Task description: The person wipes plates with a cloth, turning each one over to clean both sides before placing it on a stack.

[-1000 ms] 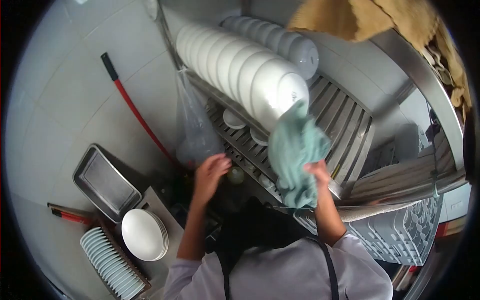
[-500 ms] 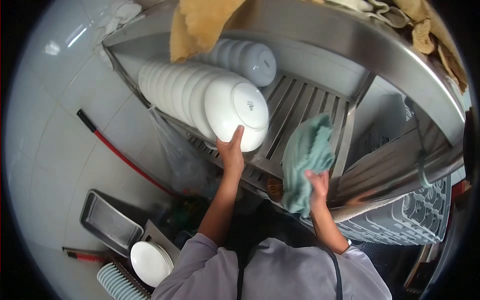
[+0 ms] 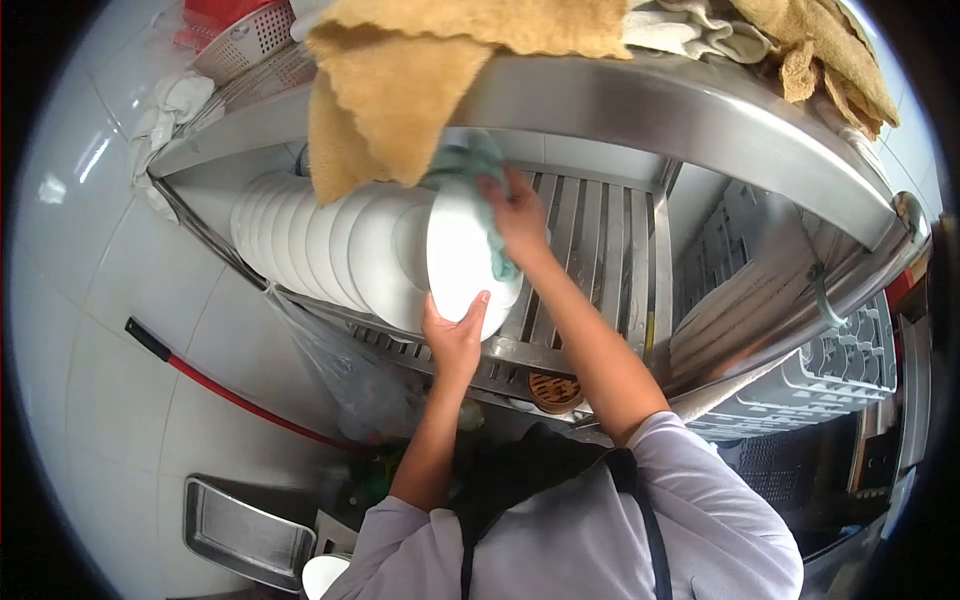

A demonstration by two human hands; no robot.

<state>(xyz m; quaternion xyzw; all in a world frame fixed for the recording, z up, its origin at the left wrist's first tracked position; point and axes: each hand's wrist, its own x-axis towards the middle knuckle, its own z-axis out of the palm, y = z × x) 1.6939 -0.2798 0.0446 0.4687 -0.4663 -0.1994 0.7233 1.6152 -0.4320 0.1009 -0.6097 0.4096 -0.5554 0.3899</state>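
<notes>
A white bowl (image 3: 458,250) is tilted in front of me, apart from the end of the row. My left hand (image 3: 455,338) grips its lower edge with the thumb on the near side. A green cloth (image 3: 503,262) is bunched under my right hand (image 3: 518,218), which presses it against the bowl's right side; that hand is slightly blurred. To the left, a row of nested white bowls (image 3: 325,245) lies on its side on the slatted metal shelf (image 3: 590,235). Hanging tan cloth hides part of the area behind them.
A tan cloth (image 3: 385,120) drapes over the steel upper shelf edge (image 3: 580,95). Below are a small round brown basket (image 3: 554,392) and a clear plastic bag (image 3: 365,390). Grey dish racks (image 3: 840,375) stand right; a red pole (image 3: 250,403) and metal tray (image 3: 245,532) are left.
My left hand has pulled the end bowl away from the row and turned it. My right hand has brought the green cloth up and left onto the bowl. The view has shifted.
</notes>
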